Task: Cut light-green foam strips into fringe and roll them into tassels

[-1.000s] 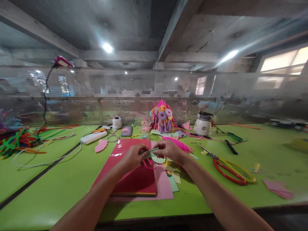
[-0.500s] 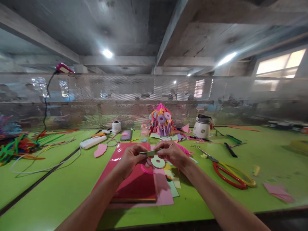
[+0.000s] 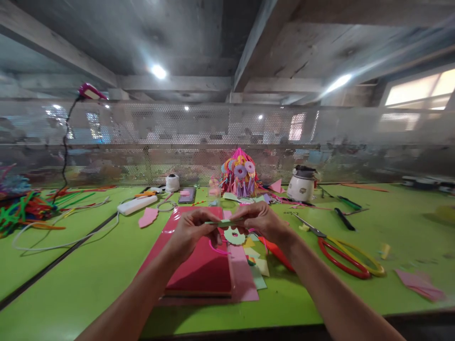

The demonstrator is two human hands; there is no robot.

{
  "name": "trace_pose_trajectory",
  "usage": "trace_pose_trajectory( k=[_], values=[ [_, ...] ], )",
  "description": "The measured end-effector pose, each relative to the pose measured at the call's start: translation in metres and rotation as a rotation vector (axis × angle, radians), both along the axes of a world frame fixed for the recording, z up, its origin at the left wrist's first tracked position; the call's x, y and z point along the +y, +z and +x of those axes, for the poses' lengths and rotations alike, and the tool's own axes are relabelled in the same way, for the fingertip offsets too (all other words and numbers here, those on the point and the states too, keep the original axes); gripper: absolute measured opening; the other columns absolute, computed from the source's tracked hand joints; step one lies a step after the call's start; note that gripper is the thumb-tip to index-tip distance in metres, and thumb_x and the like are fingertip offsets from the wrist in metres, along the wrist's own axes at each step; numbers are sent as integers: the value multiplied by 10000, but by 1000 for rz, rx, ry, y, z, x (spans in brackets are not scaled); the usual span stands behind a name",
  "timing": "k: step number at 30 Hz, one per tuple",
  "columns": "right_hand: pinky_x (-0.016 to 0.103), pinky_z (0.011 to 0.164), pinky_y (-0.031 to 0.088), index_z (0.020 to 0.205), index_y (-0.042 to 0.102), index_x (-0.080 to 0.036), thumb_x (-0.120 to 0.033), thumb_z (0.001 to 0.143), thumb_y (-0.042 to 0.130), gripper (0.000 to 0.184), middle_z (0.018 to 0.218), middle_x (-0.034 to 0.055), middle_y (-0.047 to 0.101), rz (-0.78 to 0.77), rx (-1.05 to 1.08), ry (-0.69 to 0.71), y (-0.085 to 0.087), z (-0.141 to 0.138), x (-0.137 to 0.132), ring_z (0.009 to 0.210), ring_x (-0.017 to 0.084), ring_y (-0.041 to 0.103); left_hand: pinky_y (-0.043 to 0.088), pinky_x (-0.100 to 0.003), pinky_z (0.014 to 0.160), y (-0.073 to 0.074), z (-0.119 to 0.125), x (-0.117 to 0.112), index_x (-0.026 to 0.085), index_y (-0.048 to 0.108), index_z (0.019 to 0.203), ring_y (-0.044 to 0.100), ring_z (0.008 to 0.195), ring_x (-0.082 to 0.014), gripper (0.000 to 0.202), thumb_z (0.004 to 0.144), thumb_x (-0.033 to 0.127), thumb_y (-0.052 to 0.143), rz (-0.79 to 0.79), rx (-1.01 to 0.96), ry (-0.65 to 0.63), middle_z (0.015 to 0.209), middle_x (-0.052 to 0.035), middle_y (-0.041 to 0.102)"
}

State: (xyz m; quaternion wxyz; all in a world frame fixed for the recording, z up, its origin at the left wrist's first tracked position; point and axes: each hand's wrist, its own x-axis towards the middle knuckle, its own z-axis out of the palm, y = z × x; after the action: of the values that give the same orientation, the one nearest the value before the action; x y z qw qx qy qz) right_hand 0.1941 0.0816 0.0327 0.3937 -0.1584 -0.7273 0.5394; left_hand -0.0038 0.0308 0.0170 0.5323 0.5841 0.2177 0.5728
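My left hand (image 3: 194, 229) and my right hand (image 3: 265, 222) meet above a red folder-like sheet (image 3: 199, 270). Thumbs and fingers of both pinch a narrow piece of green paper (image 3: 224, 223), seen almost edge-on. Just below it is a pale green scalloped paper ring (image 3: 234, 236) with a hole in its middle; whether it is touched is unclear. A pink loop (image 3: 217, 248) shows under my left fingers. By my right wrist lies an orange-red object (image 3: 279, 253), partly hidden by the arm. Yellow and green paper scraps (image 3: 261, 267) lie on a pink sheet (image 3: 243, 284).
Large scissors (image 3: 344, 255) with red and yellow handles lie at right, near a black-handled tool (image 3: 344, 219). Behind stand a bundle of colourful paper tassels (image 3: 240, 175) and a white jar (image 3: 301, 185). A white power strip (image 3: 137, 205) and cord lie at left.
The green paper is tilted flatter, and my right fingers have shifted along it. My right wrist has risen slightly, uncovering the orange-red object. The view has shifted a little.
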Motion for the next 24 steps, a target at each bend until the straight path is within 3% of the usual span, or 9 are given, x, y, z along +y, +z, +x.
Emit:
trace_pose_trajectory(
  k=[7, 12, 15, 21, 24],
  values=[
    [184, 416, 402, 821, 733, -183, -146, 700, 639, 158, 583, 9, 665, 11, -105, -99, -2, 4, 2, 470, 79, 553, 436, -237, 392, 3, 1, -1, 139, 583, 735, 567, 418, -119, 56, 714, 184, 608, -31, 122, 71, 660, -41, 676],
    [197, 419, 414, 776, 736, -176, -126, 677, 619, 161, 552, -1, 646, 41, -64, -157, -3, -1, -1, 455, 81, 542, 451, -239, 491, 1, -5, 0, 143, 555, 810, 604, 571, -139, 125, 692, 144, 597, -136, 42, -110, 722, -52, 657],
    [200, 426, 415, 766, 737, -177, -132, 673, 624, 153, 546, -4, 641, 48, -44, -185, -4, -3, -1, 452, 77, 534, 434, -233, 495, 0, -5, 1, 153, 520, 867, 597, 599, -139, 150, 744, 220, 572, -211, 6, -166, 743, -61, 645],
    [183, 404, 379, 764, 732, -176, -135, 685, 621, 143, 550, -6, 634, 96, -81, -203, -7, -3, 3, 444, 66, 511, 388, -191, 465, -2, 1, 4, 150, 478, 782, 558, 507, -92, 185, 733, 231, 637, -211, 61, -35, 633, -18, 618],
    [190, 420, 394, 788, 718, -157, -154, 691, 632, 130, 565, -1, 631, 75, -106, -212, -5, -4, 2, 454, 68, 510, 410, -204, 483, -2, 1, 5, 145, 494, 827, 580, 520, -104, 205, 744, 272, 632, -192, 85, -12, 644, -25, 634]
  ],
)
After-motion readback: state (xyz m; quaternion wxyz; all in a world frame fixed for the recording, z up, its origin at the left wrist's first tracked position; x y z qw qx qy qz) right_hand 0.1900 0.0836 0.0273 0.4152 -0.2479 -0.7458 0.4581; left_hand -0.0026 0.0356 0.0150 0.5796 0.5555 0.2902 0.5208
